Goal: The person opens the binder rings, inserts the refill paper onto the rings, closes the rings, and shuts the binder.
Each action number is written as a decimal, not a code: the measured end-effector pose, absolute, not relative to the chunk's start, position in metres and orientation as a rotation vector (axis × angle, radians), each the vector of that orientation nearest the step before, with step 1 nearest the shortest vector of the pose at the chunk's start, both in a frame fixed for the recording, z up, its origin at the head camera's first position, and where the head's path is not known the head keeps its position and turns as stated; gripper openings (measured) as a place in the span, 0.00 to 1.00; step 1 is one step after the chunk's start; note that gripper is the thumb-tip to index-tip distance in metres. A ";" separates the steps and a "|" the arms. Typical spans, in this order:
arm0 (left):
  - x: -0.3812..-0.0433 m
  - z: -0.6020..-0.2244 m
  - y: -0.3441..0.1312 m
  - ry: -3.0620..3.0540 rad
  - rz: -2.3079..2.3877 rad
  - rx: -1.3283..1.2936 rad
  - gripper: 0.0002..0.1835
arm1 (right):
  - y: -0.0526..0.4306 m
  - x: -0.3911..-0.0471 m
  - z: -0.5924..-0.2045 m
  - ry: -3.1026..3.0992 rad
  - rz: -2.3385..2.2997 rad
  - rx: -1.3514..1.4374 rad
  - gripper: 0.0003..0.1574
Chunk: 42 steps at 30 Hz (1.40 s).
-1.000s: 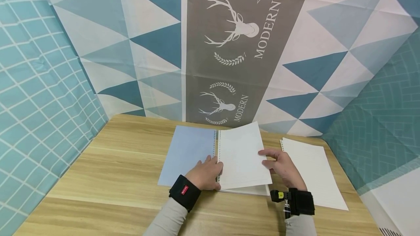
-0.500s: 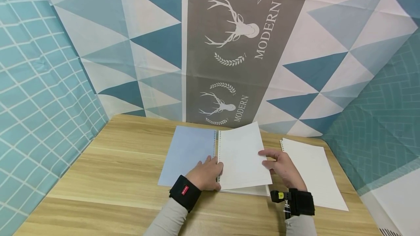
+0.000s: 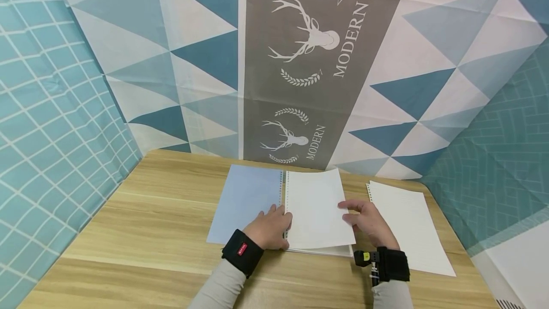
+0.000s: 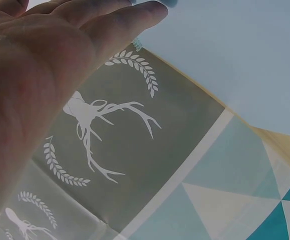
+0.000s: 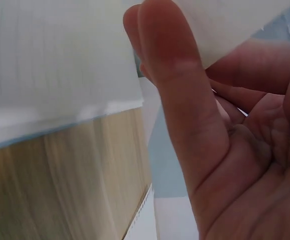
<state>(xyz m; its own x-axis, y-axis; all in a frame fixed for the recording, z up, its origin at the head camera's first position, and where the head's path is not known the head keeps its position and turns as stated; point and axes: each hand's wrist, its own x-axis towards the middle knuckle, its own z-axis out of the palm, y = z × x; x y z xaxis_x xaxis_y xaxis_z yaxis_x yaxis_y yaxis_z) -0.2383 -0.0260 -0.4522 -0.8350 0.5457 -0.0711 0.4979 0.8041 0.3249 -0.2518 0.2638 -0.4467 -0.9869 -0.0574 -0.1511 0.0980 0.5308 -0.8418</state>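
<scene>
Page (image 3: 315,206) points lengthwise away from us, white, left edge hole-punched; right hand (image 3: 372,223) pinches it, left hand (image 3: 268,229) spread

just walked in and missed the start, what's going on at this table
A person is handling an open notebook on a wooden table. The left hand rests at the lower part of the notebook's inner edges, while the right hand pinches the outer edge of a white page. That edge is raised off the pages beneath, and the page isn't turned over. Loose white paper with a punched edge lies to the right.
</scene>
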 end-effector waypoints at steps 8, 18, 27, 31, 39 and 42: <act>-0.238 -0.452 -0.026 2.824 0.438 0.817 0.19 | 0.264 -0.253 -0.452 2.612 -1.351 0.034 0.22; -0.238 -0.451 -0.024 2.828 0.422 0.812 0.20 | 0.264 -0.250 -0.449 2.658 -1.192 0.063 0.30; -0.239 -0.455 -0.018 2.856 0.431 0.792 0.31 | 0.254 -0.246 -0.441 2.759 -0.962 -0.023 0.40; -0.238 -0.457 -0.016 2.873 0.385 0.814 0.29 | 0.242 -0.245 -0.437 2.803 -0.831 -0.068 0.43; -0.234 -0.456 -0.015 2.863 0.344 0.806 0.32 | 0.206 -0.244 -0.441 2.816 -0.694 -0.352 0.56; -0.234 -0.455 -0.014 2.870 0.308 0.809 0.35 | 0.189 -0.242 -0.446 2.773 -0.674 -0.441 0.60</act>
<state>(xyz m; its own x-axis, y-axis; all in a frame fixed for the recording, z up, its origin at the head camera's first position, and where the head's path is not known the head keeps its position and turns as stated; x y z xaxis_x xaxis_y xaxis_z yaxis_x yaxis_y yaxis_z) -0.2337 -0.0142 -0.4553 -0.8448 0.5287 -0.0828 0.4991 0.8342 0.2344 -0.2419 0.1890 -0.4455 -0.9221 -0.3473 -0.1709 -0.2300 0.8468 -0.4796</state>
